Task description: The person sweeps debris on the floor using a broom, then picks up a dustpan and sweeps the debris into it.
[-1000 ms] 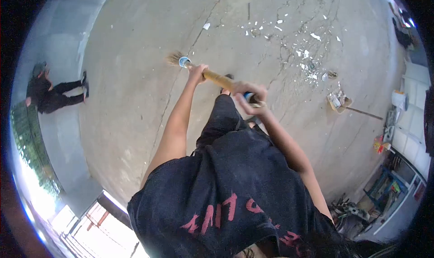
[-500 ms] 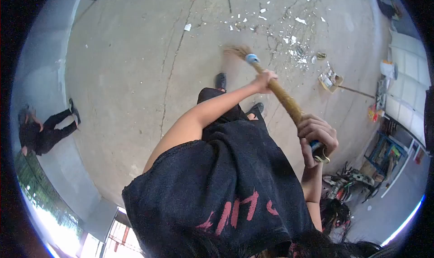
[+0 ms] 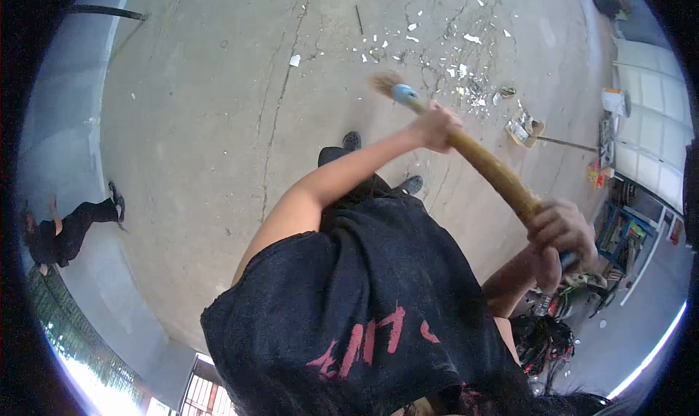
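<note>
I hold a broom (image 3: 488, 165) with a long yellow-brown handle, a blue collar and straw bristles. My left hand (image 3: 435, 124) grips the handle low down, close to the blue collar. My right hand (image 3: 559, 242) is closed round the upper end of the handle, near its blue tip. The bristles (image 3: 384, 82) touch the cracked concrete floor (image 3: 211, 103) just left of a scatter of white shards (image 3: 466, 66). My black shirt with red lettering fills the lower middle of the view.
A dustpan (image 3: 526, 130) with debris and a long handle lies right of the shards. A white bucket (image 3: 615, 101) and cluttered shelves stand at the right edge. Another person in black (image 3: 65, 226) is on the far left by the wall.
The broom swung from the left across to the right, toward the shards. My right hand has pulled the handle's top end back and down to the right.
</note>
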The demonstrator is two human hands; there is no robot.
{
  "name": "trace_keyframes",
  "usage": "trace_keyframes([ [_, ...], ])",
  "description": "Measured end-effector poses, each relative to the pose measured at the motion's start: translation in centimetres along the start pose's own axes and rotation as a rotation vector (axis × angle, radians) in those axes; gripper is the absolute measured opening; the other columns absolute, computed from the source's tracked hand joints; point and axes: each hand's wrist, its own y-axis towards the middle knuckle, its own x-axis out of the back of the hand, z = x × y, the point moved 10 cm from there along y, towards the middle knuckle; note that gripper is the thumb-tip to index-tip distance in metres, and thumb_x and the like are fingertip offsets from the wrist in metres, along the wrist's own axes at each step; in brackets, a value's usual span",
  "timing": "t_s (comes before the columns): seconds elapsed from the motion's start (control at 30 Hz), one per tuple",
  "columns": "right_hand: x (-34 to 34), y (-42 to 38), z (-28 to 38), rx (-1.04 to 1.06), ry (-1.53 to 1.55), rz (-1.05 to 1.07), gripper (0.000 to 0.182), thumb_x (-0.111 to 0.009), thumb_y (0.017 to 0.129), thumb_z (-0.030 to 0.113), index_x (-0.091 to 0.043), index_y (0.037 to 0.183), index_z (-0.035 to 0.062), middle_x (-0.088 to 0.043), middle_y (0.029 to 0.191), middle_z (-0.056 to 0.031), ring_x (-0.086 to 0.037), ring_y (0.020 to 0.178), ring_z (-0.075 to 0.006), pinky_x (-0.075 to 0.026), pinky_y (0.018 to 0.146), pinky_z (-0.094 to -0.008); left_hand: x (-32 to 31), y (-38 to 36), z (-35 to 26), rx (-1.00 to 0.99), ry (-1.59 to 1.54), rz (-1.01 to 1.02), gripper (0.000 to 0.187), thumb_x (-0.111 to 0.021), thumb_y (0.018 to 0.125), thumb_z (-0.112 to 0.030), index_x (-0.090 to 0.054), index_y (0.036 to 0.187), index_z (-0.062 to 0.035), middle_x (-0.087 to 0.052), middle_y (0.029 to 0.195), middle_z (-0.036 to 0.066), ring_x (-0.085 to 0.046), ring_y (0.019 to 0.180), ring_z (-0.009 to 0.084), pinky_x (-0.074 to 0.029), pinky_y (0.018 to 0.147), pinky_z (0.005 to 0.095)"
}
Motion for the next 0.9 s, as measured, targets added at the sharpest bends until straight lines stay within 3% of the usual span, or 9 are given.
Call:
trace_keyframes([
  [0.03,-0.2,-0.4,-1.2,0.005,0.116,-0.052,0.022,-0.060,0.062,0.015,-0.044,0.058,0.0023,-0.045,0.045,-0.0072,-0.048,0.039,-0.0200,-0.045,0.049,-0.0311,1.3,-1.5,1.9,0.002,0.051,0.011,0.028,-0.067,0.045,-0.025,-0.054,0.068,-0.0141,-0.056,0.072,0.002,-0.056,0.079,0.0227,-0.038,0.068,0.0441],
  [0.13,-0.3,-5.2,-9.7,-0.419,-0.040,-0.263,0.012,-0.059,0.061,0.006,-0.051,0.065,-0.0014,-0.053,0.059,-0.0115,-0.054,0.057,-0.0202,-0.045,0.052,-0.0297,4.2,-6.7,10.6,0.141,0.230,0.053,0.026,-0.066,0.047,-0.024,-0.055,0.069,-0.0145,-0.057,0.073,0.003,-0.056,0.078,0.0229,-0.039,0.068,0.0428],
  [0.17,-1.6,-5.9,-12.3,-0.307,-0.032,-0.217,0.006,-0.057,0.061,0.000,-0.052,0.063,-0.0025,-0.054,0.061,-0.0115,-0.055,0.058,-0.0187,-0.044,0.052,-0.0278,5.3,-8.8,13.6,0.247,0.261,0.090,0.023,-0.065,0.051,-0.021,-0.056,0.071,-0.0151,-0.057,0.076,0.002,-0.056,0.081,0.0220,-0.039,0.069,0.0432],
  [0.23,-8.9,-3.8,-15.0,-0.313,0.157,0.190,0.003,-0.054,0.061,-0.004,-0.054,0.064,-0.0037,-0.056,0.065,-0.0108,-0.057,0.064,-0.0168,-0.044,0.056,-0.0260,7.4,-12.7,18.3,0.400,0.357,0.117,0.024,-0.066,0.053,-0.018,-0.055,0.074,-0.0156,-0.057,0.079,0.002,-0.056,0.084,0.0214,-0.039,0.068,0.0436],
  [0.3,-12.1,-4.7,-17.4,-0.261,0.221,0.182,0.003,-0.052,0.063,-0.005,-0.052,0.063,-0.0023,-0.055,0.063,-0.0095,-0.056,0.061,-0.0166,-0.044,0.057,-0.0258,7.9,-15.6,22.3,0.531,0.342,0.108,0.028,-0.069,0.053,-0.017,-0.055,0.077,-0.0156,-0.057,0.081,0.002,-0.056,0.085,0.0220,-0.040,0.066,0.0445],
  [0.47,-15.6,-5.5,-19.4,-0.272,0.135,0.221,0.003,-0.054,0.062,-0.003,-0.051,0.063,-0.0016,-0.053,0.063,-0.0099,-0.055,0.059,-0.0177,-0.044,0.057,-0.0262,4.3,-17.4,27.7,0.476,0.302,0.108,0.029,-0.069,0.051,-0.016,-0.055,0.076,-0.0137,-0.057,0.080,0.004,-0.055,0.083,0.0248,-0.042,0.066,0.0425],
  [0.53,-15.1,-5.2,-18.5,-0.260,0.071,0.227,0.004,-0.055,0.061,-0.002,-0.051,0.063,-0.0015,-0.053,0.062,-0.0100,-0.055,0.059,-0.0182,-0.044,0.057,-0.0264,2.5,-15.1,26.4,0.261,0.063,0.004,0.022,-0.066,0.052,-0.018,-0.056,0.072,-0.0156,-0.057,0.079,0.006,-0.056,0.085,0.0254,-0.040,0.064,0.0527],
  [0.6,-12.4,-5.7,-17.5,-0.379,-0.072,0.237,0.007,-0.056,0.059,-0.002,-0.051,0.063,-0.0011,-0.052,0.063,-0.0103,-0.056,0.060,-0.0206,-0.044,0.058,-0.0276,0.0,-12.6,24.5,0.225,0.062,0.048,0.026,-0.067,0.051,-0.019,-0.055,0.073,-0.0143,-0.057,0.080,0.006,-0.055,0.084,0.0271,-0.041,0.066,0.0521],
  [0.9,-6.1,-4.4,-9.5,-0.344,-0.278,0.110,0.007,-0.050,0.055,-0.006,-0.046,0.056,-0.0006,-0.049,0.054,-0.0092,-0.052,0.053,-0.0228,-0.043,0.063,-0.0307,-7.6,-0.1,10.8,0.030,-0.198,0.063,0.033,-0.069,0.052,-0.023,-0.056,0.081,-0.0163,-0.056,0.086,0.003,-0.052,0.090,0.0262,-0.037,0.072,0.0539],
])
